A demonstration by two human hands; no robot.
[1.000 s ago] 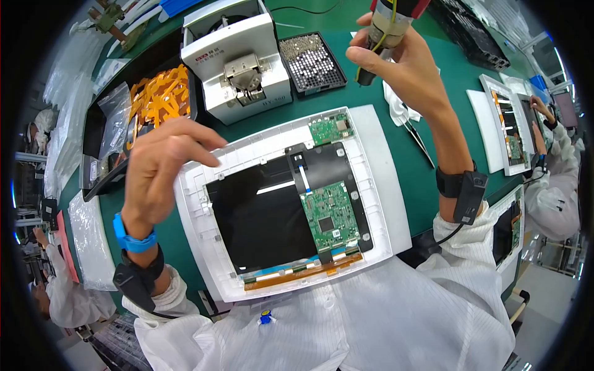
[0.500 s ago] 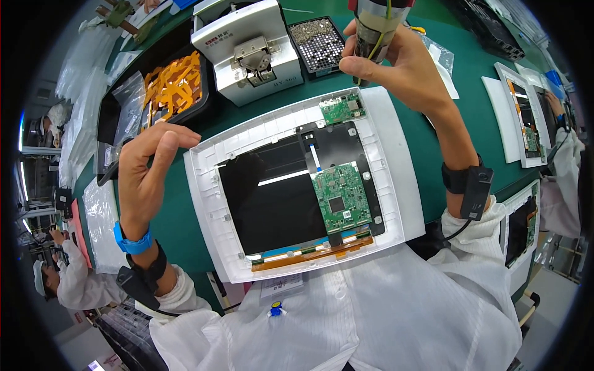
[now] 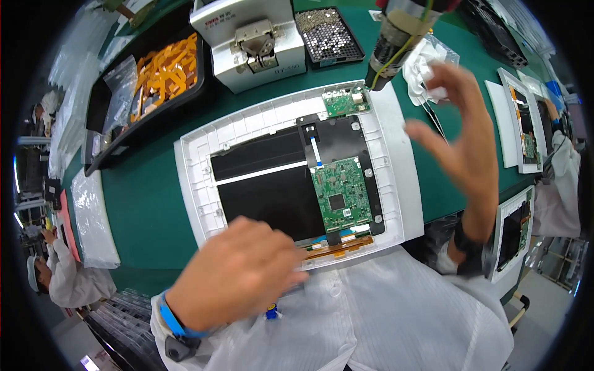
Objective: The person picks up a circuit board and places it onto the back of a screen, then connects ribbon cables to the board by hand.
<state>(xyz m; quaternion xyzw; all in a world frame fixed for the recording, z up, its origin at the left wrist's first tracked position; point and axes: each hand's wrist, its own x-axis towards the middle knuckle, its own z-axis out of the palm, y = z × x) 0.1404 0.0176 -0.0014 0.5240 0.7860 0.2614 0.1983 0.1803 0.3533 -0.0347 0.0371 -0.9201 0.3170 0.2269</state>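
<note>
A white plastic display housing [image 3: 198, 191] lies face down in front of me, with a black panel [image 3: 266, 204] inside. A green circuit board [image 3: 343, 195] sits on the panel's right part, and a smaller green board [image 3: 345, 102] is at the housing's top right corner. My left hand [image 3: 238, 275] is over the housing's lower left edge, blurred, its fingertips hidden. My right hand [image 3: 467, 139], also blurred, is in the air right of the housing, thumb and fingers apart and holding nothing. Left of it, a powered screwdriver [image 3: 393, 46] hangs tip down near the small board.
A white screw feeder [image 3: 257, 46] stands behind the housing, beside a black tray of small screws [image 3: 329, 37]. Orange flex cables [image 3: 166, 71] fill a black bin at left. Tweezers [image 3: 434, 117] and a white cloth [image 3: 421, 68] lie at right. Co-workers sit on both sides.
My right hand has let go of the screwdriver and moved down and right. My left hand has come from the housing's upper left corner to its lower edge.
</note>
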